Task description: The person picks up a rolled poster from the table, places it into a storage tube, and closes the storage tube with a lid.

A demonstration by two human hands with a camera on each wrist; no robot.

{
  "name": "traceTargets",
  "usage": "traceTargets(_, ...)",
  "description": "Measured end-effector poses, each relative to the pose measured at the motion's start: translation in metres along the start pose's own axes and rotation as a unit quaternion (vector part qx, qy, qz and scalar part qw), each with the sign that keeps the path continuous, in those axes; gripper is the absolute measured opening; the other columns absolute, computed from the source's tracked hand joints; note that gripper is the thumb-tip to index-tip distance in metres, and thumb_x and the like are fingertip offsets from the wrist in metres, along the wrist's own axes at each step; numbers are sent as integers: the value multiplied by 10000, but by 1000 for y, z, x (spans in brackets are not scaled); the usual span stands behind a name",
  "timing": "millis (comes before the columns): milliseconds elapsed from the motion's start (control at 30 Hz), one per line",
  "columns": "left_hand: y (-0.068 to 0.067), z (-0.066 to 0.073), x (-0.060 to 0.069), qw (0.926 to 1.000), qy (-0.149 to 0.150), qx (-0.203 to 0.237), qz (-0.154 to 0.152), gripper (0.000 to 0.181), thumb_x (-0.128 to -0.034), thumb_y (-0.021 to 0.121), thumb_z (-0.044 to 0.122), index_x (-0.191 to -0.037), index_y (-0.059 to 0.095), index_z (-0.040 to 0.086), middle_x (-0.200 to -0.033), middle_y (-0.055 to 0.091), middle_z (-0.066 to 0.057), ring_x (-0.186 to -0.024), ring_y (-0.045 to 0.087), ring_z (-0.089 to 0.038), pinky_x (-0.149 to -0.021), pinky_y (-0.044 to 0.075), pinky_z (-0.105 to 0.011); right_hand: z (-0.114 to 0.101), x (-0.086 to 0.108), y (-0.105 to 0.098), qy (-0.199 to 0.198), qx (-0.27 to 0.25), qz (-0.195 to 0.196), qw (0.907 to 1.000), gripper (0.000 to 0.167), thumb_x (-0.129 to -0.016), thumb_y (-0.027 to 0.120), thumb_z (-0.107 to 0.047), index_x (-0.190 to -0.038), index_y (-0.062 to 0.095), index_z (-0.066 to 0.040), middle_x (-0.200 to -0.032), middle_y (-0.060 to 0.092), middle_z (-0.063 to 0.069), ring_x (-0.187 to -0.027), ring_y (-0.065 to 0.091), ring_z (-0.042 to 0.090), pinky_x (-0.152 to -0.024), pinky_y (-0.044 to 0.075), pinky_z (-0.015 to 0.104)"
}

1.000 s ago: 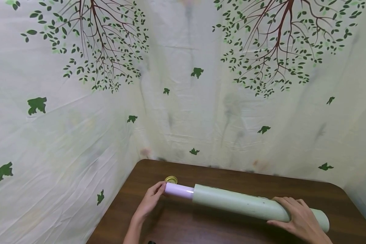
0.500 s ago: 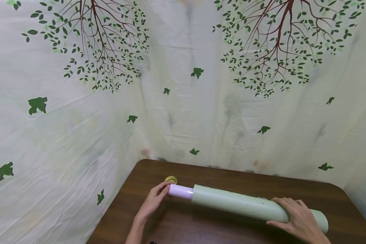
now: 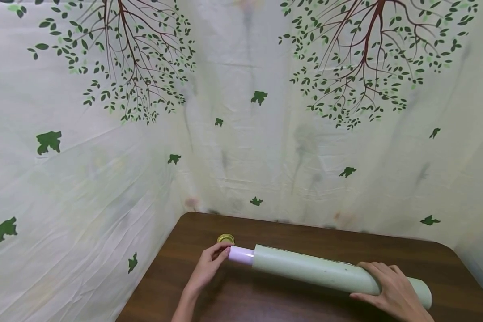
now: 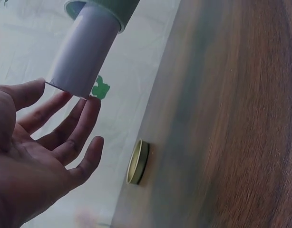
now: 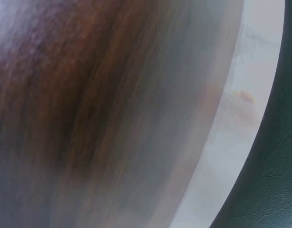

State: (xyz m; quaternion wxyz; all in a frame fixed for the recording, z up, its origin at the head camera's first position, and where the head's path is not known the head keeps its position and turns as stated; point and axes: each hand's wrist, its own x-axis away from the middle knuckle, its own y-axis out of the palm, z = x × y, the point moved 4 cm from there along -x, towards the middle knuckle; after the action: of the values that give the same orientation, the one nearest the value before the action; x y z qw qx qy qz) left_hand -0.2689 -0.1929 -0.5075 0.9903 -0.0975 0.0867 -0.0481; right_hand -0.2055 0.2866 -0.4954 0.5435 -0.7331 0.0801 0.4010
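Observation:
The left hand [image 3: 208, 266] holds the outer end of a pale purple tube [image 3: 241, 255] between thumb and fingertips. In the left wrist view the left hand [image 4: 46, 142] has thumb and fingertips at the edge of the purple tube [image 4: 84, 52]. The tube's other end is hidden inside a wide pale green tube [image 3: 306, 268], whose mouth [image 4: 105, 12] shows there. Near its far right end, the right hand [image 3: 394, 288] grips the green tube from above, thumb on the near side. In the right wrist view only the green tube's surface [image 5: 274, 175] shows, no hand.
A round gold lid [image 3: 225, 239] lies on the brown wooden table [image 3: 290, 231] just behind the left fingers; the left wrist view shows the lid [image 4: 138, 161] too. Pale curtains [image 3: 225, 179] with printed trees and leaves hang behind and to the left.
The left hand has moved right with the purple tube's end, and a shorter length sticks out of the green tube. The right hand has kept its grip and shifted very slightly left.

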Motion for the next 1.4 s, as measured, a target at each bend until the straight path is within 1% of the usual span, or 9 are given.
traceTargets(200, 8, 2, -1, 9990, 323, -123, -290, 329, -1023, 655, 165, -1270, 668, -53, -1228, 684, -230, -998, 656, -20, -881, 536, -192, 0, -1, 1, 91, -19, -70, 9999, 803, -520, 922, -674, -1142, 737, -201, -994, 735, -75, -833, 650, 113, -727, 413, 298)
traceTargets(367, 15, 2, 0, 9979, 345, -196, -516, 304, -1012, 674, 169, -1261, 683, -4, -1219, 693, -224, -1012, 671, -46, -885, 528, -184, -2, -1, 3, 81, 10, -63, 9999, 799, -520, 926, -668, -1138, 739, -196, -988, 738, -71, -831, 657, 121, -723, 434, 336)
traceTargets(467, 19, 4, 1, 9973, 302, -290, -605, 303, -1009, 680, 183, -1262, 688, 16, -1207, 702, -213, -1005, 676, -49, -883, 531, -190, -3, 0, 4, 37, 17, -22, 10000, 798, -520, 925, -669, -1136, 739, -197, -981, 736, -77, -831, 660, 119, -743, 421, 312)
traceTargets(633, 26, 6, 2, 9958, 292, -401, -772, 330, -1005, 685, 190, -1267, 681, -11, -1170, 723, -199, -969, 671, -39, -860, 527, -191, -4, 0, 4, -16, 13, 11, 10000, 795, -522, 921, -673, -1134, 739, -200, -978, 735, -80, -835, 661, 119, -763, 392, 266)
traceTargets(700, 29, 7, 3, 9950, 353, -382, -851, 332, -1006, 682, 182, -1265, 676, -26, -1153, 727, -209, -956, 673, -49, -844, 529, -199, -5, 0, 5, -19, 23, 0, 10000, 799, -523, 920, -676, -1134, 740, -195, -977, 736, -74, -835, 661, 124, -754, 407, 282)
traceTargets(867, 36, 7, 6, 9935, 409, -279, -1026, 314, -1004, 686, 188, -1257, 682, 1, -1134, 727, -229, -939, 692, -82, -828, 549, -243, -5, 1, 7, -6, 68, -23, 10000, 807, -521, 915, -687, -1130, 744, -186, -975, 739, -69, -832, 663, 128, -733, 441, 345)
traceTargets(1067, 41, 5, 6, 9923, 405, -263, -1145, 316, -1004, 683, 171, -1272, 668, 4, -1195, 713, -223, -1005, 695, -115, -862, 542, -226, -6, 1, 9, -41, 63, -7, 10000, 794, -528, 912, -689, -1124, 745, -192, -970, 737, -79, -834, 664, 118, -751, 425, 313)
traceTargets(1233, 44, 6, 7, 9910, 526, -292, -1195, 324, -1011, 668, 142, -1285, 651, -30, -1222, 697, -238, -1039, 686, -150, -872, 538, -216, -6, 1, 8, -60, 47, 23, 10000, 797, -523, 912, -691, -1121, 745, -191, -968, 737, -83, -828, 661, 111, -767, 401, 283)
traceTargets(1400, 45, 8, 5, 9895, 668, -327, -1236, 314, -1016, 660, 141, -1274, 654, -38, -1197, 706, -243, -1026, 693, -161, -858, 547, -223, -6, 2, 9, -29, 61, 25, 10000, 800, -521, 912, -693, -1122, 746, -193, -969, 739, -80, -827, 662, 114, -763, 408, 299)
